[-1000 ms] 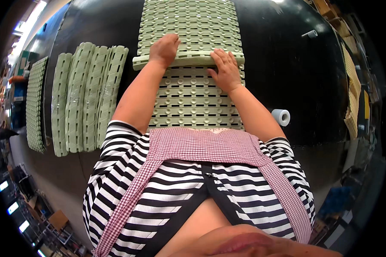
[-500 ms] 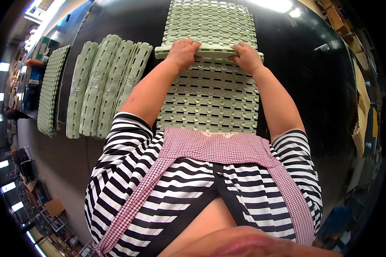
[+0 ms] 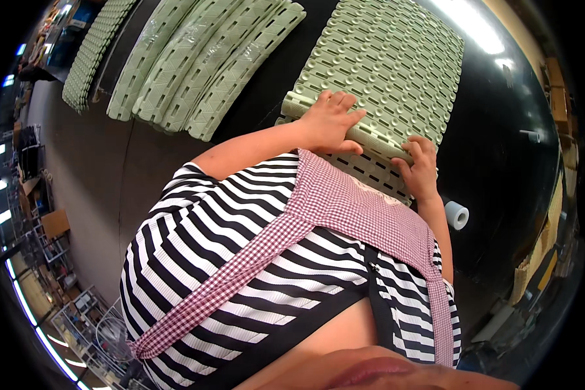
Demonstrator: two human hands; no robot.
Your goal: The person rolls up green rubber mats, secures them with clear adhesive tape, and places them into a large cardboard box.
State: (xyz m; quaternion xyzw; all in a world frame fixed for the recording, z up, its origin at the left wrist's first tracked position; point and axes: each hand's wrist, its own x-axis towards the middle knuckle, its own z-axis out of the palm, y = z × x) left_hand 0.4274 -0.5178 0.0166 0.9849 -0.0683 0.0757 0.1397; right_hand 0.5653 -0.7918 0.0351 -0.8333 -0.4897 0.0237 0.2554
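Note:
A light green plastic mat [image 3: 396, 71] with rows of slots and round suction cups lies on the black table [image 3: 494, 149] in front of me. Its near part is folded or rolled into a thick ridge close to my apron. My left hand [image 3: 335, 123] is closed over the left part of this ridge, thumb on the near side. At the ridge's right end, my right hand [image 3: 420, 166] grips with bent fingers and thumb. Below the ridge, a strip of slotted mat shows between my hands and the apron, which hides the rest.
Several folded green mats [image 3: 205, 71] with clear wrapping lie side by side at the left. Beyond them stands another cupped mat [image 3: 97, 52]. A white roll [image 3: 457, 215] sits by my right forearm, and a small pale cylinder [image 3: 533, 136] lies farther right.
Both hands and the mat's ridge have come nearer to my body, and more cupped mat lies beyond the ridge. The view has turned; the white roll now shows beside my right forearm.

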